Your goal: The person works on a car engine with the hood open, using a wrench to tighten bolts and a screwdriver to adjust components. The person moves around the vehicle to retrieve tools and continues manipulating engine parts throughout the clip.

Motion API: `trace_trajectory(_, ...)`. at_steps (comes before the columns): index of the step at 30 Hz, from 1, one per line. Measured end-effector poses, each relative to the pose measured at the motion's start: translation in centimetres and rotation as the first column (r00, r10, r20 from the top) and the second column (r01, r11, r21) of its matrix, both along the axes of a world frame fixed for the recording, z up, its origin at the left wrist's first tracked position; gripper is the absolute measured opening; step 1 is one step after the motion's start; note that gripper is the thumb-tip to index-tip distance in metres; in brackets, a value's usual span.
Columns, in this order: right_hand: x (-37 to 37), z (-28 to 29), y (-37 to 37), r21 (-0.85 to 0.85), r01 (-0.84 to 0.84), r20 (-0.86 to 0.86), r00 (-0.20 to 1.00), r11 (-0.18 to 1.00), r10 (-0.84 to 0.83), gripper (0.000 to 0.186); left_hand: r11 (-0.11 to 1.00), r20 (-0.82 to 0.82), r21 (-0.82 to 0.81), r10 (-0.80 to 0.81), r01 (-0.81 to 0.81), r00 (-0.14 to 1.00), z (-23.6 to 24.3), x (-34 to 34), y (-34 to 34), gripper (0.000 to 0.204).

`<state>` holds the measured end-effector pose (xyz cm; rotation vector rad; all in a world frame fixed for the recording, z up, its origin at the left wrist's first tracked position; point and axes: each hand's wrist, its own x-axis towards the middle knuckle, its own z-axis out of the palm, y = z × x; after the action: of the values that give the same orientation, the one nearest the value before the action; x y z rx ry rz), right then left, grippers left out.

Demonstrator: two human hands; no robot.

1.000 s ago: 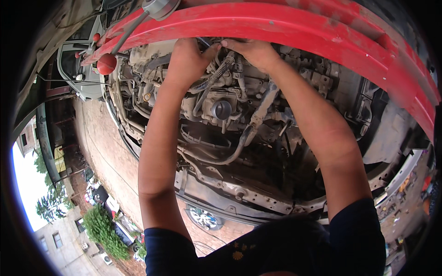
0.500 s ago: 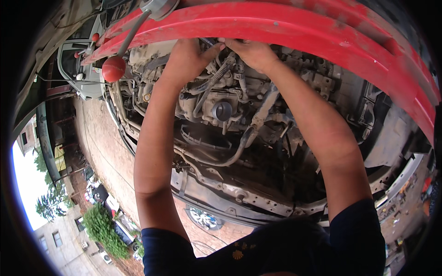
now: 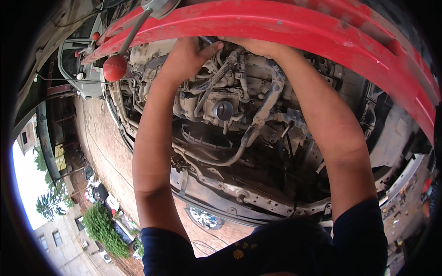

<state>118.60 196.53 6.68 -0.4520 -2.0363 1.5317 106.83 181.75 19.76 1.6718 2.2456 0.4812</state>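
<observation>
Both my hands reach over a dusty car engine (image 3: 216, 94), up to the underside of a red metal beam (image 3: 258, 20). Of my left hand (image 3: 186, 59), the back and the thumb show; the thumb points right, and the fingers curl out of sight behind the beam. A thin dark rod-like piece (image 3: 207, 40) shows between that thumb and the beam; its kind is unclear. My right hand (image 3: 255, 47) lies to the right, mostly covered by the beam, its fingers hidden. Just below the hands run a ribbed hose (image 3: 222, 70) and a round metal opening (image 3: 223, 111).
A lever with a red ball knob (image 3: 114, 68) hangs at the left of the beam. The car's front frame (image 3: 239, 195) crosses in front of me. A thick bent pipe (image 3: 264, 108) rises from the engine. Another car (image 3: 85, 80) stands at the far left.
My right hand has moved slightly up and farther behind the beam, hiding its fingers, and the right forearm has shifted a little right. The left hand stays nearly in place.
</observation>
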Motion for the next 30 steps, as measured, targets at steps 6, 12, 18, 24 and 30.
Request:
trace_trajectory(6,0.4,1.7,0.1,0.068,-0.052,0.016,0.999,0.996,0.051,0.038,0.99,0.096,0.113,-0.096,0.085,0.991,-1.8,-1.8,0.1,0.037)
trace_trajectory(12,0.6,1.7,-1.1,0.022,0.026,-0.007,1.0,0.999,-0.026,0.037,0.984,0.064,0.134,-0.127,0.117,0.99,-2.4,-2.2,0.4,0.036)
trace_trajectory(18,3.5,-2.1,-2.7,0.571,0.45,-0.113,0.871,0.687,-0.477,0.025,0.947,0.12,0.283,-0.194,0.154,0.974,-2.9,-1.8,0.9,0.039)
trace_trajectory(24,10.2,9.7,-11.2,0.108,0.201,-0.367,0.918,0.974,-0.149,0.018,0.962,0.017,0.272,-0.024,0.019,1.0,-3.7,-1.1,0.2,0.043)
trace_trajectory(30,8.7,22.0,-9.3,0.675,0.429,-0.62,0.771,0.6,0.147,0.027,0.89,0.119,0.448,0.038,-0.088,0.992,-6.9,-1.4,-0.2,0.049)
